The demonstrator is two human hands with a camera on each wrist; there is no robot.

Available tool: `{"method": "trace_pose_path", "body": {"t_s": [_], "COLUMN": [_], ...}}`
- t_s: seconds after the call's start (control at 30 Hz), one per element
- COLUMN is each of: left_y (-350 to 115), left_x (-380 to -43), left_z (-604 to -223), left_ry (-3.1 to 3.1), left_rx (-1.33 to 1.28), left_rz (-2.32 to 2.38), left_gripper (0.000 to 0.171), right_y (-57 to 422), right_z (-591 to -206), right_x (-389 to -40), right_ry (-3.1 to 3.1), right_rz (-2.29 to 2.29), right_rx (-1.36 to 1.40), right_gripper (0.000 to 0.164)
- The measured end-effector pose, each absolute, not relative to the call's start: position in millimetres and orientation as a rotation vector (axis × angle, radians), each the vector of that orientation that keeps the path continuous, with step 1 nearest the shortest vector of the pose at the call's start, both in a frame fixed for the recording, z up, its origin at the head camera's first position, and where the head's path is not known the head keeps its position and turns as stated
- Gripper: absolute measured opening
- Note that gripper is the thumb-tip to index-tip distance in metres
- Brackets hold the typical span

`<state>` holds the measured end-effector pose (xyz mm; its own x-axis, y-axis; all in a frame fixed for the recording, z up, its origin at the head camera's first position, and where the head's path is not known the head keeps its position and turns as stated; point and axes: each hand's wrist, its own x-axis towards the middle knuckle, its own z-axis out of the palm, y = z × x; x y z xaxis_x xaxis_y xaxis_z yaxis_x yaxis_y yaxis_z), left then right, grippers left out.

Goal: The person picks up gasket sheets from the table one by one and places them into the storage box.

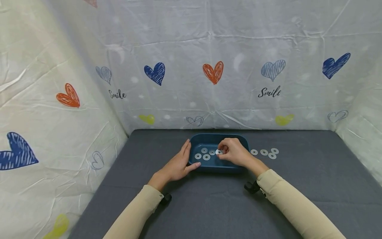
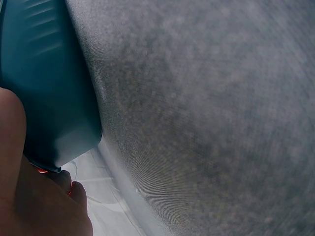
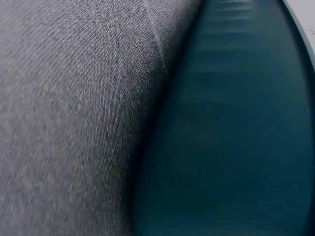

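Note:
Over the blue tray (image 1: 226, 168) my right hand (image 1: 237, 152) reaches in and pinches a flat metal washer (image 1: 219, 152) between thumb and fingertips. Several washers (image 1: 206, 157) lie in the tray's left half, left of that hand. My left hand (image 1: 176, 164) rests against the tray's left end, its fingers straight along the side and its thumb at the front corner. In the left wrist view, the left hand (image 2: 49, 206) touches the tray's outer wall (image 2: 54, 88). The right wrist view shows the tray's side wall (image 3: 231, 137) but neither the right hand nor the held washer.
Several more washers (image 1: 264, 152) lie on the dark grey tablecloth (image 1: 209, 205) to the right of the tray, two of them close together. Behind the table hangs a white curtain (image 1: 182, 39) printed with hearts, and it continues along both sides.

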<state>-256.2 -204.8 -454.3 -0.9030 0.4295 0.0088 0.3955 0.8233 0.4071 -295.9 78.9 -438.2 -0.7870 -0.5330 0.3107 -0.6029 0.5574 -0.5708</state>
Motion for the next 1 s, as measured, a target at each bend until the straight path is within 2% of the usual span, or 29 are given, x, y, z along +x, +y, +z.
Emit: {"method": "trace_pose_path", "body": {"t_s": [0.77,1.0], "left_y": [-203.0,-204.6], "left_x": [-253.8,-253.9], "left_z": [-453.3,-452.5], "left_ry": [2.91,2.921], "left_rx": [0.664,0.664], "left_rz": [0.623,0.63], "left_gripper": [0.102,0.102], "right_y": [60.3,58.0], "right_z": [-448.5,-451.4], "right_x": [-312.1,-315.3], "right_ry": [-2.778,-2.793], "right_rz": [0.985,0.899], "right_rx": [1.248,1.34], "right_gripper": [0.02,0.016]}}
